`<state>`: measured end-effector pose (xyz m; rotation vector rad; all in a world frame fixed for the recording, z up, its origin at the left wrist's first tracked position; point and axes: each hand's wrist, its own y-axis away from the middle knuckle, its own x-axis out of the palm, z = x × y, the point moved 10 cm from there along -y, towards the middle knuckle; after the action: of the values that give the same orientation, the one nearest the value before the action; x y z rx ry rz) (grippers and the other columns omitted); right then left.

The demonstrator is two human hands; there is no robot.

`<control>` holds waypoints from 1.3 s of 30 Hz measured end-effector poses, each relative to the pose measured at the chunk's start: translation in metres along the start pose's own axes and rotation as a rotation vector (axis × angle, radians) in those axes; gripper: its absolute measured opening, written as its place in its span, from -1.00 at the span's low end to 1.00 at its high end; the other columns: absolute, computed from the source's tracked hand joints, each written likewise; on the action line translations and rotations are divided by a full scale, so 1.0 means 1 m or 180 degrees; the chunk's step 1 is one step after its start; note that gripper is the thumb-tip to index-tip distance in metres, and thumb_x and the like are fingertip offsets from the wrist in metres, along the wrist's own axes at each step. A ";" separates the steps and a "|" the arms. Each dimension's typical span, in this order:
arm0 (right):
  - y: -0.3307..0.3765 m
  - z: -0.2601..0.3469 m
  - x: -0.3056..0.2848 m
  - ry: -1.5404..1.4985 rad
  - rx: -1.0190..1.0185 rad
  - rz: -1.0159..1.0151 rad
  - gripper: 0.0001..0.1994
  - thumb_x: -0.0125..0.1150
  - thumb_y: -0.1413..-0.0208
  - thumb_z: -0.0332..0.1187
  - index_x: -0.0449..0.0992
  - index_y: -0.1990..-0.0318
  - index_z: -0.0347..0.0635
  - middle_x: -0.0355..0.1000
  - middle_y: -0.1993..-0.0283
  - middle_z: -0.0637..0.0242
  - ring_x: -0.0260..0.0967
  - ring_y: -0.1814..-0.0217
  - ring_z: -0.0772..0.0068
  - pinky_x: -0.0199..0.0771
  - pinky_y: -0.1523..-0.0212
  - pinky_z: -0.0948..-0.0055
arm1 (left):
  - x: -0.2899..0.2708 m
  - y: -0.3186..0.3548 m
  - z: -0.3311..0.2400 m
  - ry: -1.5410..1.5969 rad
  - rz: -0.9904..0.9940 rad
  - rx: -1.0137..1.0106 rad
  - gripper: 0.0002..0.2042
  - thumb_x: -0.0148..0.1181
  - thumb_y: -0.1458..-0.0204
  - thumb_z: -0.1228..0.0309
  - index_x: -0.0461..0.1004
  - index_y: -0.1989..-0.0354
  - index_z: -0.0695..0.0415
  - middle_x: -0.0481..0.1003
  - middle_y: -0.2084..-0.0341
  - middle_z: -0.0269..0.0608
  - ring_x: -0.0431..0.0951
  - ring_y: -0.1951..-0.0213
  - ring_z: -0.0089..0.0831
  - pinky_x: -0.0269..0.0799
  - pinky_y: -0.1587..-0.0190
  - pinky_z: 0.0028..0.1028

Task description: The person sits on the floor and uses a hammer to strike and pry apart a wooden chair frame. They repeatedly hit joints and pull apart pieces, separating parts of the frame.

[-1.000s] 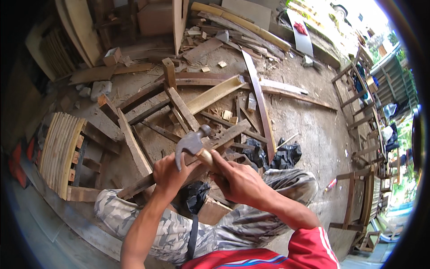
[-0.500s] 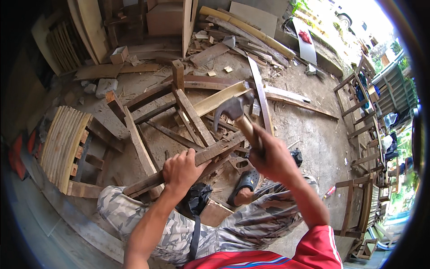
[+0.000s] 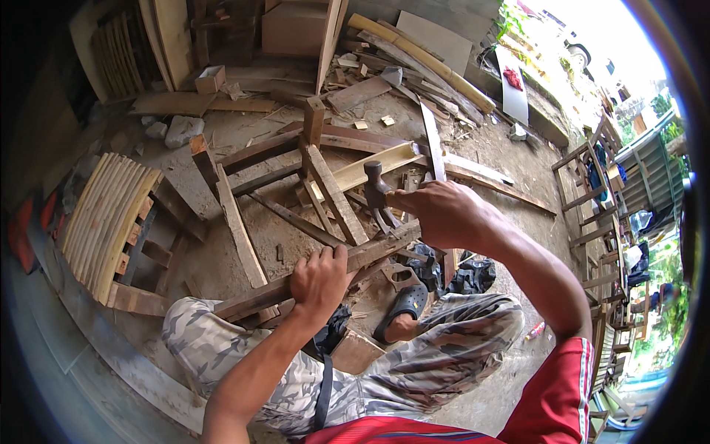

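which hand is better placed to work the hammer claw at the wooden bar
Likely the right hand: it grips the hammer, with the claw pointing down by the far end of the wooden bar. The left hand is wrapped over the bar, so seems better suited to steadying it.

Dusty grey floor [image 3: 543, 233], tall pale boards [image 3: 174, 52] at left, bright daylight [image 3: 629, 44] at right.

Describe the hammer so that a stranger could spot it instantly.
Find the camouflage trousers at the bottom, then follow the long wooden beam slanting from their left knee to its upper-right end. There the right grip holds the hammer. Its dark metal head with a forked claw pointing toward the beam sets it apart from the wooden pieces around it.
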<state>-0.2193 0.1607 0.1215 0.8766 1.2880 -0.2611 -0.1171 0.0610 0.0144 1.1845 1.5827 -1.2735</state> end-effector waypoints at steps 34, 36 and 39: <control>0.088 -0.026 0.061 -0.0535 -0.0174 -0.1438 -0.30 0.19 -0.18 -0.45 0.18 -0.49 0.15 0.30 0.37 0.24 0.34 0.50 0.19 0.42 0.55 0.23 | 0.010 -0.029 0.011 0.0516 0.1512 -0.0342 -0.41 0.33 0.02 -0.20 0.58 0.34 0.23 0.61 0.49 0.19 0.68 0.28 0.11 0.58 0.16 -0.09; 0.090 -0.027 0.066 -0.0508 -0.0171 -0.1492 -0.30 0.19 -0.18 -0.46 0.18 -0.48 0.13 0.30 0.37 0.25 0.34 0.50 0.21 0.42 0.56 0.24 | 0.010 -0.030 0.011 0.0516 0.1620 -0.0384 -0.51 0.39 0.00 -0.05 0.58 0.34 0.24 0.61 0.47 0.21 0.68 0.25 0.11 0.59 0.14 -0.09; 0.090 -0.026 0.070 -0.0378 -0.0247 -0.1632 -0.30 0.19 -0.17 -0.47 0.18 -0.48 0.09 0.30 0.37 0.24 0.34 0.50 0.23 0.41 0.58 0.24 | 0.019 -0.028 0.016 0.0355 0.1509 -0.0249 -0.71 0.37 0.03 0.24 0.58 0.34 0.25 0.61 0.42 0.25 0.67 0.21 0.11 0.58 0.10 -0.06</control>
<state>-0.1611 0.2589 0.0957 0.4450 1.3858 -0.6518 -0.1495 0.0471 0.0006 1.4903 1.3062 -0.8432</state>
